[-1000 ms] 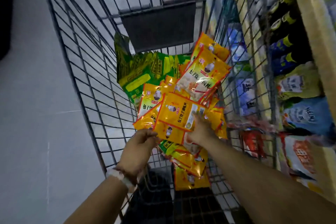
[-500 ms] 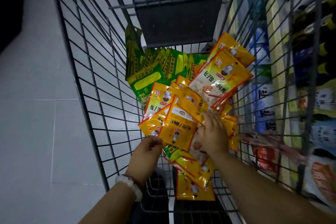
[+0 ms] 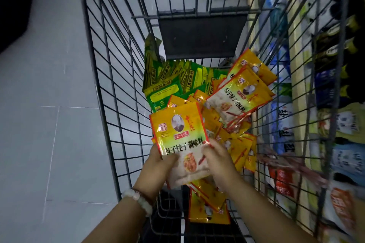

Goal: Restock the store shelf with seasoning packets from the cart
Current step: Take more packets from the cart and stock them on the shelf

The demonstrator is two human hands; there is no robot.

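Standing upright over the cart (image 3: 110,92), a stack of yellow packets (image 3: 178,130) is being held between both hands, its printed face toward the camera. The left hand (image 3: 156,171) is gripping the stack's lower left edge, thumb curled over the front and fingers hidden behind; a pale bead bracelet (image 3: 138,199) is sitting on that wrist. The right hand (image 3: 219,163) is pinching the lower right edge, fingers bent round it. Below and beyond the stack, more yellow packets are lying loose (image 3: 239,150) across the cart floor, some leaning against the right wall (image 3: 243,94) and some lying flat just under the wrists (image 3: 207,209). Green packets (image 3: 171,83) are standing in a row toward the far end, pressed toward the left wall, with a dark flap (image 3: 201,35) hanging on the far wall above them. The cart's wire sides are rising steeply all round, grey and closely barred. To the left, a pale grey tiled floor (image 3: 45,124) is running past the cart, with thin joint lines showing and a dark shape filling the upper left corner. To the right, seen through the wire, a shelf (image 3: 298,89) with a yellowish edge is carrying crowded goods: blue and white bags, dark bottles with yellow caps higher up, red and orange packs lower down, all blurred. The lighting is looking dim throughout.
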